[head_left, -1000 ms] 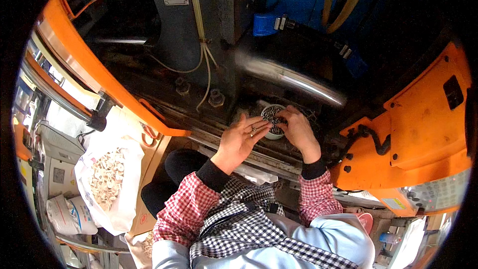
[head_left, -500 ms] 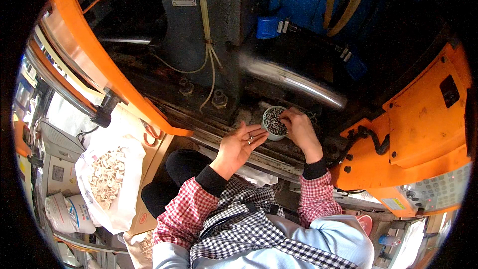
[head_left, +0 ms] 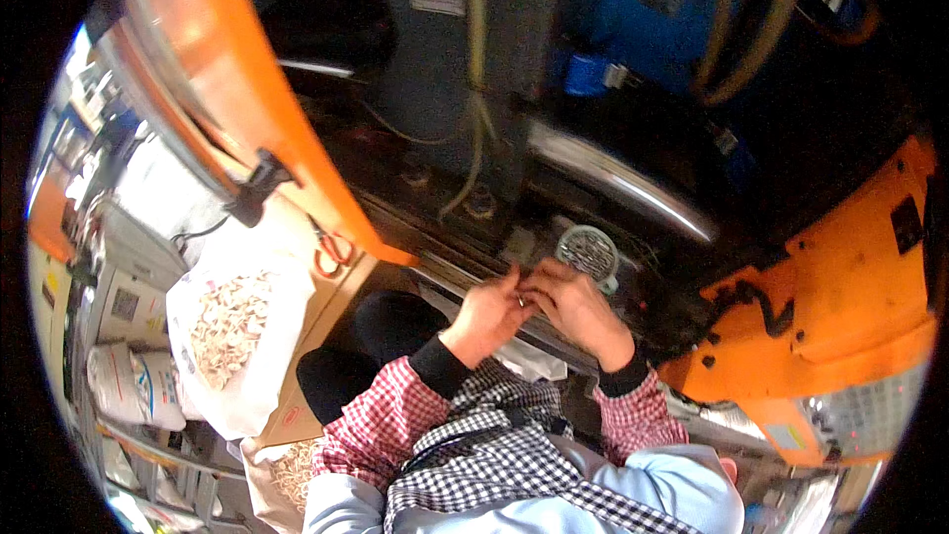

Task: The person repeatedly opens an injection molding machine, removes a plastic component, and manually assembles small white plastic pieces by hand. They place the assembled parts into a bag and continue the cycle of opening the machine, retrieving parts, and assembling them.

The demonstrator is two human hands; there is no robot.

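Apron: black-and-white checked cloth (head_left: pixel 494 450) over pale blue clothing, nearest the camera.
Sleeves: red-and-white check with black cuffs; both forearms rise from the lower edge and slant inward toward each other.
Left hand: the left hand (head_left: pixel 486 318) is bent inward, thumb uppermost, fingers reaching toward the other hand.
Right hand: the right hand (head_left: pixel 577 309) is back-up, fingers curled down and pointing left onto the left fingers.
Grip: the fingertips of both hands meet and overlap; a small bright spot shows there, but blur and overlap hide whether anything is pinched.
Cup: a round, pale green cup (head_left: pixel 610 284) stands just beyond the right hand's knuckles, outside the grip, on the dark machine ledge.
Cup's direction: its mouth faces up toward the camera, with the pale outer wall showing at the lower right.
Metal pieces: small, silvery pieces (head_left: pixel 587 250) fill the cup; they are too blurred to tell each one's long axis.
Machine bar: beyond the cup, a shiny cylindrical bar (head_left: pixel 621 181) slopes from upper left to lower right.
Machine column: a dark grey upright (head_left: pixel 435 54) carries a pale hose, farther back.
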